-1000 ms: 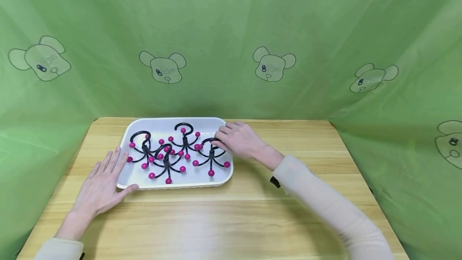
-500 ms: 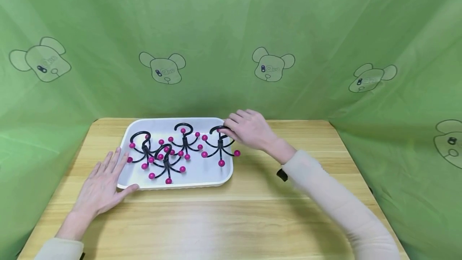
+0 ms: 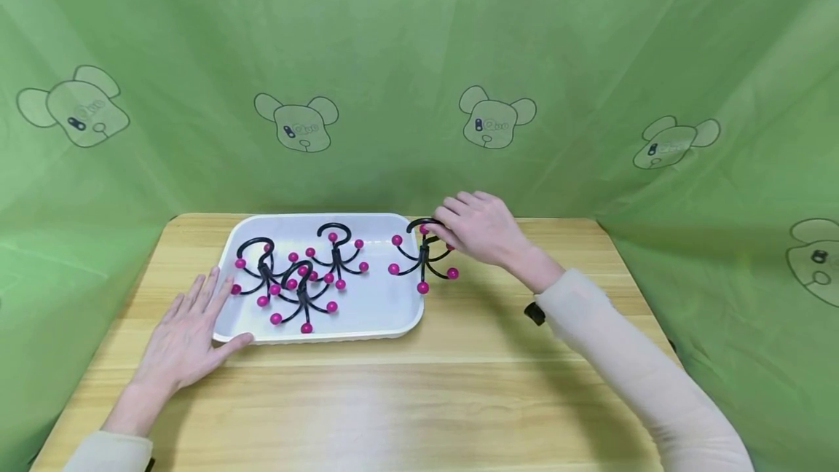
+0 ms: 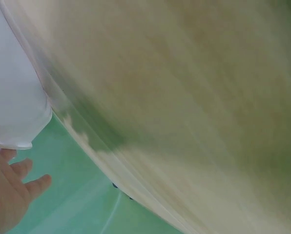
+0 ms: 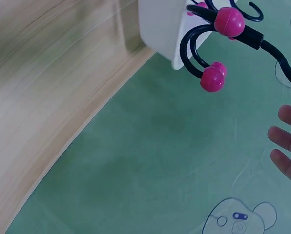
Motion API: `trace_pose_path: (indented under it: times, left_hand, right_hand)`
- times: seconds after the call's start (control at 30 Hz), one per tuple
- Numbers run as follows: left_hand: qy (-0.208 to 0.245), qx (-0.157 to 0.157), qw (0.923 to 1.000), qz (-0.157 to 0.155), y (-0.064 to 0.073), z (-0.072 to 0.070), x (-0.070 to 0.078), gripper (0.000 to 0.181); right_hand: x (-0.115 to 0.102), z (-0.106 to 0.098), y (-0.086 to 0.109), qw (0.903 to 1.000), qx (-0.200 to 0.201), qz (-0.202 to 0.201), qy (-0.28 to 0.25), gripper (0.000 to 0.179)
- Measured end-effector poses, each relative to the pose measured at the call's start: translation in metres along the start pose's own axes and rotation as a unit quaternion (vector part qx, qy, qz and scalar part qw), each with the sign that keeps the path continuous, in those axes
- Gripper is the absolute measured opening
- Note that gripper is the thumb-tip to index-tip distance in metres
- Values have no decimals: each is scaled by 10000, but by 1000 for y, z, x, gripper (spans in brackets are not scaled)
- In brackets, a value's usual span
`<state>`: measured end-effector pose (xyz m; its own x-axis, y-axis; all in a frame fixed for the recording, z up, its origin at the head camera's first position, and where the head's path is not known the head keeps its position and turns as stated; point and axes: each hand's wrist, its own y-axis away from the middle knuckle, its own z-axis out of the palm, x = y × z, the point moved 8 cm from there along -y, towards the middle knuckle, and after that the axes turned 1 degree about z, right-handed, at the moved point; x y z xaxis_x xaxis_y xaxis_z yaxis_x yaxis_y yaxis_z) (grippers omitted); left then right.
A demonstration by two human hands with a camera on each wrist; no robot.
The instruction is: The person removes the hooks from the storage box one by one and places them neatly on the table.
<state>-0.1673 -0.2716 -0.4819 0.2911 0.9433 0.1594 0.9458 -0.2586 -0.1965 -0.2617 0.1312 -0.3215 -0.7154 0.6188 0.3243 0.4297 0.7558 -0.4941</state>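
Note:
My right hand pinches the curved top of a black multi-arm hanging hook with pink ball tips. It hangs over the right rim of the white tray, arms spread downward. In the right wrist view the hook's black stem runs toward the hand, whose lower fingers show at the edge. Inside the tray lie three similar hooks: one at the left, one at the front and one at the back. Fingers spread, my left hand rests against the tray's front left corner.
A light wooden table carries the tray at its back left. Green cloth printed with mouse heads stands behind and along both sides. In the left wrist view the tray's outer wall shows above the fingers.
My right hand has lifted the hook from the tray's right part and carried it up and to the right, past the rim. The left hand and the other hooks have stayed put.

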Motion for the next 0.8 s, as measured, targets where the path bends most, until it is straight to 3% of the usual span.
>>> trace_pose_path:
  times: [0.3, 0.53, 0.8]
  left_hand:
    - [-29, 25, 10000, 13, -1, -1, 0, 107]
    - [-26, 34, 10000, 31, -1, -2, 1, 107]
    - [-25, 30, 10000, 25, 0, -1, 1, 106]
  right_hand:
    - [17, -2, 15, 9999, 31, 118, 25, 26]
    - [29, 0, 26, 9998, 64, 164, 55, 40]
    - [39, 12, 39, 9996, -115, 236, 57, 27]
